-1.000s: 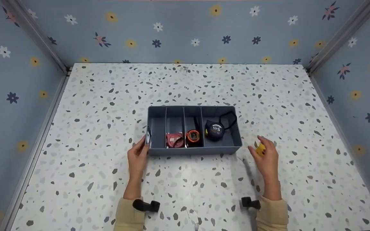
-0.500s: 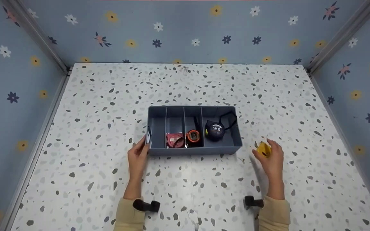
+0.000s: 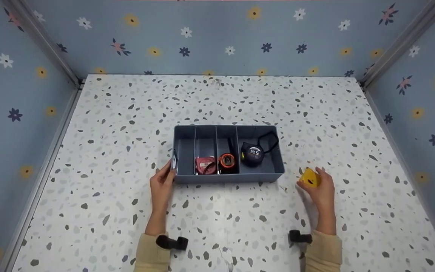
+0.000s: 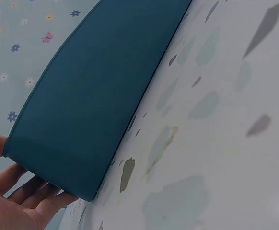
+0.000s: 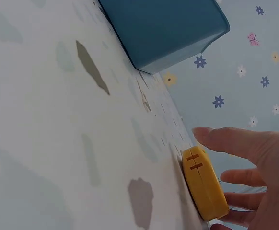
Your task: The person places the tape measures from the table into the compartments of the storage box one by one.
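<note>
A grey-blue divided box [image 3: 225, 178] sits mid-table in the head view. My left hand [image 3: 162, 181] grips its left end, thumb by the rim and fingers against the outside wall. To the right of the box, a small yellow case [image 3: 310, 178], shaped like a tape measure, stands on the table. My right hand [image 3: 321, 189] surrounds it loosely; the right wrist view shows the thumb apart from the yellow case [image 5: 204, 184], with the fingers behind it. Finger contact is hard to tell. Inside the box lies a black tape measure [image 3: 253, 154] with a wrist strap, in the right compartment.
Other compartments hold a pink square item [image 3: 205, 165] and an orange-rimmed round device [image 3: 226, 161]. A slim pale patch [image 3: 175, 162] shows at the box's left end. Flowered walls enclose the speckled table [image 3: 217, 102] at the back and sides.
My right hand has moved slightly right and toward me. The yellow case has shifted a little right and shows more fully between the fingers. The left hand and box have stayed put.
</note>
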### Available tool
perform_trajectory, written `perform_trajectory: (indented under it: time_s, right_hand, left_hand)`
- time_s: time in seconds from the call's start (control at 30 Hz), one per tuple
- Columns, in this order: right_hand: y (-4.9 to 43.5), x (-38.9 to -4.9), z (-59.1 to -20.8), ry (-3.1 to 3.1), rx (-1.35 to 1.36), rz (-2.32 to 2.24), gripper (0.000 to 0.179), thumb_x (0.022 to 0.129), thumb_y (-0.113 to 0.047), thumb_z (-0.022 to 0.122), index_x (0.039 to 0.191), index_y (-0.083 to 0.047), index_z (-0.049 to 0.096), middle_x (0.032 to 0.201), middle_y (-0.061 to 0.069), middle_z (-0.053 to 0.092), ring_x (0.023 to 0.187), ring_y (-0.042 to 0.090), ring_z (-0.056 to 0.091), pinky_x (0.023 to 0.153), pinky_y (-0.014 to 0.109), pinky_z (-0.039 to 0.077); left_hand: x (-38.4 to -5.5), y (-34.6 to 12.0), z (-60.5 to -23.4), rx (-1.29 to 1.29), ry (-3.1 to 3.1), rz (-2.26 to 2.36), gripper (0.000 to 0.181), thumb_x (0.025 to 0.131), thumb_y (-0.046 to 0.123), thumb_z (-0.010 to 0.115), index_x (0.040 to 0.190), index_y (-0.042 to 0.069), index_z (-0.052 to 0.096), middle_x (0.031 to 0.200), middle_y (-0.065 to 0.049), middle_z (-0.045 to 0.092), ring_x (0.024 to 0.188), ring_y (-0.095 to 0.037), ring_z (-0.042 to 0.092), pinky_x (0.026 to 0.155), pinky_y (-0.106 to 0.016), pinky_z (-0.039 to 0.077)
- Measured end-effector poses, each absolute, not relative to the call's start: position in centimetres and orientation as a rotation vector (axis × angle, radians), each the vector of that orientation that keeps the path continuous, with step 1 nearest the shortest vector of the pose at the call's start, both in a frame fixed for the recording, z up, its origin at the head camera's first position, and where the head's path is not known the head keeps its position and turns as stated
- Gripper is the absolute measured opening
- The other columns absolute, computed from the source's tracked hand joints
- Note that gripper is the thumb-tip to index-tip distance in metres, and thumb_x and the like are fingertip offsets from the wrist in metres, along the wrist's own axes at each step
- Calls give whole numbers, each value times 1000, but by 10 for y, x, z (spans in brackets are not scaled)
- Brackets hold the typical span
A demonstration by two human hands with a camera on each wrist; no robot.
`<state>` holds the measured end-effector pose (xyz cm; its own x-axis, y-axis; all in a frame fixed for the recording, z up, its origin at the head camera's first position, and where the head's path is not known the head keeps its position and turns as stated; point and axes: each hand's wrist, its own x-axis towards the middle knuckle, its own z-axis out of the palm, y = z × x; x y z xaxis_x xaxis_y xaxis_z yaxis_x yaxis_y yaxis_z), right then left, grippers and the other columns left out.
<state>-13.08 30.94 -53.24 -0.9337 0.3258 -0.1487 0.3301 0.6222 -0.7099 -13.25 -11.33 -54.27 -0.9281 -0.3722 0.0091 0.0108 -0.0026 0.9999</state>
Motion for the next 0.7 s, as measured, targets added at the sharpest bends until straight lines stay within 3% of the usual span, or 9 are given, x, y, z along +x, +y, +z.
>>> perform_trajectory:
  time_s: [0.17,0.27,0.53,0.7]
  right_hand:
    - [310,-131,-532,2800,582,-1259,78,72,-13,72,135,3,29,132,27,30,112,36,36,97,44,28]
    - [310,-131,-533,2790,602,-1248,77,72,-12,71,135,2,30,131,27,32,112,35,36,97,44,28]
    - [311,-130,-534,2780,655,-1237,70,75,-12,69,134,0,34,129,23,35,111,34,37,98,44,29]
    - [310,-130,-533,2787,665,-1222,69,76,-15,69,134,-1,34,128,22,37,111,33,38,99,43,29]
  left_hand:
    - [-134,-114,-555,362,-1987,-2007,35,83,7,55,117,0,56,117,-18,55,105,-24,52,82,-21,44]
    - [-135,-116,-560,326,-1956,-2032,35,83,8,56,117,-1,56,117,-18,55,105,-24,52,80,-19,44]
    - [-133,-114,-552,400,-1984,-2024,36,82,5,55,117,-1,55,118,-18,54,105,-24,52,84,-21,43]
    - [-139,-119,-574,339,-1963,-2040,36,83,8,57,119,1,55,120,-13,54,108,-19,51,87,-22,42]
